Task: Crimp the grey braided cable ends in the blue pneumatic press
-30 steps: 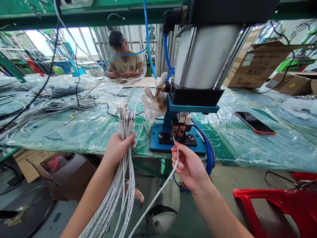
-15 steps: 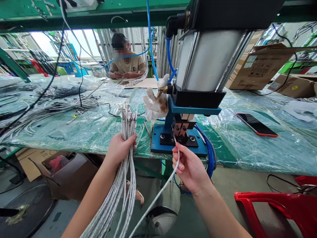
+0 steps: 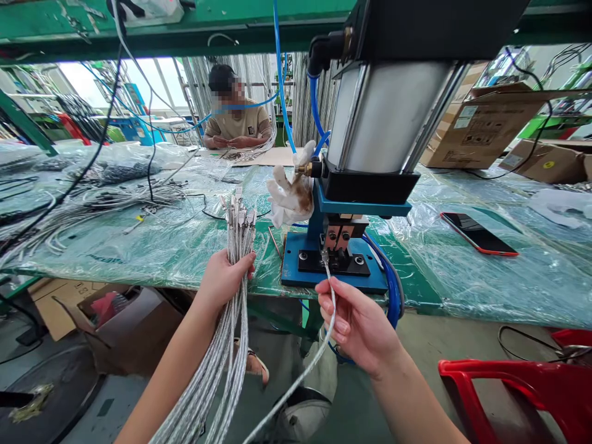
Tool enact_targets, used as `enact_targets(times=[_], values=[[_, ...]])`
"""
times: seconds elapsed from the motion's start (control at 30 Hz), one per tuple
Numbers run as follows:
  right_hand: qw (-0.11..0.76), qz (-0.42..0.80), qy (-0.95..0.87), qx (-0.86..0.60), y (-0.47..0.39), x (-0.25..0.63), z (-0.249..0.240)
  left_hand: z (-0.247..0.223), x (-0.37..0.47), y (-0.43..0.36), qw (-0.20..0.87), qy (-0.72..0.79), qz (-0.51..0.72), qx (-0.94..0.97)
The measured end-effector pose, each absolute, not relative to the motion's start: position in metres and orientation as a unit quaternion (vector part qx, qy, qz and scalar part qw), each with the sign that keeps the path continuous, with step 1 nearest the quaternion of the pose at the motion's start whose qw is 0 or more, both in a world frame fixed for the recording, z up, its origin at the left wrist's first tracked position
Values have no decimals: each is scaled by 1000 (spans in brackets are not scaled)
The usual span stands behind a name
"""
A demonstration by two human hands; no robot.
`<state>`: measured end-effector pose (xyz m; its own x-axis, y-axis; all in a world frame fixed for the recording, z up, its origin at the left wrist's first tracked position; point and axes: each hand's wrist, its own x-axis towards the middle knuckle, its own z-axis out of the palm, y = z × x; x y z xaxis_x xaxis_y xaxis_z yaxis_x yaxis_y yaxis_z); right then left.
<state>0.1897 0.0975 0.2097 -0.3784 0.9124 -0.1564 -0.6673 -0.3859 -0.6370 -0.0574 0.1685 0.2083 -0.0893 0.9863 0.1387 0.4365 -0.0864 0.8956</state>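
My left hand (image 3: 227, 277) is wrapped round a bundle of silvery braided cables (image 3: 231, 345), whose metal connector ends point upward above the fist. Between thumb and fingers, my right hand (image 3: 354, 317) pinches a single braided cable (image 3: 319, 354) just below its end. That cable's metal connector (image 3: 325, 256) is at the front of the jaws of a blue and black pneumatic press (image 3: 333, 283); whether it touches them I cannot tell. The cable's lower part hangs down and to the left, out of view.
Left on the plastic-covered table (image 3: 139, 246) lie more loose cables (image 3: 111, 200). A phone (image 3: 478, 233) rests to the right. A stained white glove (image 3: 291, 194) hangs on the press. Across the table sits a person (image 3: 238, 120). A red stool (image 3: 518, 382) and cartons stand nearby.
My right hand has drawn slightly down and toward me, and the cable's connector now shows in front of the press jaws. My left hand keeps its place with the bundle.
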Motion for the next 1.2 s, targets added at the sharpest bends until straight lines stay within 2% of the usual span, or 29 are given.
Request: enact_targets(times=[0.13, 0.37, 0.63, 0.97, 1.2], values=[[485, 774, -282, -295, 86, 190, 206, 206, -58, 170, 323, 594, 441, 590], [523, 715, -302, -351, 90, 181, 202, 209, -57, 169, 318, 598, 434, 593], [552, 724, -248, -331, 93, 174, 209, 209, -56, 169, 322, 598, 438, 588], [543, 773, -155, -288, 101, 171, 225, 215, -53, 166, 304, 608, 430, 594], [540, 787, -140, -264, 115, 173, 220, 214, -53, 167, 306, 610, 431, 591]])
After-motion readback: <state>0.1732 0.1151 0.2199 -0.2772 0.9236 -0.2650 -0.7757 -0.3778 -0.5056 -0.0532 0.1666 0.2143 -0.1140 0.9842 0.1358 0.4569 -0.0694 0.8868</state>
